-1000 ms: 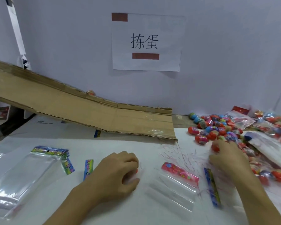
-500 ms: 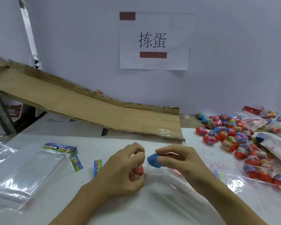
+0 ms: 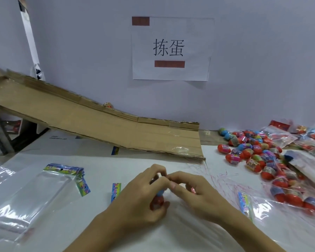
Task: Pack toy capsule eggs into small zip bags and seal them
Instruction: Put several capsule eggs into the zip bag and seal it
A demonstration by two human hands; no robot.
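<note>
Between the two hands: that's where the action is. The left hand is curled round a red capsule egg with a bit of blue egg showing just above it, both tucked against the palm.
Left hand: closed round the eggs, thumb underneath, fingertips bent over the top.
Right hand: the right hand has its fingers bent in and meeting the left fingertips. I'd guess it's pinching the mouth of a clear zip bag, but the film is basically invisible there, so I can't tell what it actually holds.
Egg direction: the red one looks stood on end, long axis running away from the wrist toward the fingertips, blue one stacked beyond it. Which end is the narrow one, no idea, too hidden.
How they'll handle: light, hard, smooth plastic shells, so pretty slippery and happy to roll. Best held round the fat middle, not by the tips. Probably pop apart if squeezed hard at the seam.
Bag handling: thin, floppy, staticky stuff. Take it by the stiff printed header strip near the opening, not the film.
Right of the right hand: loose egg pile well apart, and filled bags nearer.
Left of the left hand: stack of empty bags with colourful headers.
Beyond both hands: cardboard ramp sloping down toward the pile.
</note>
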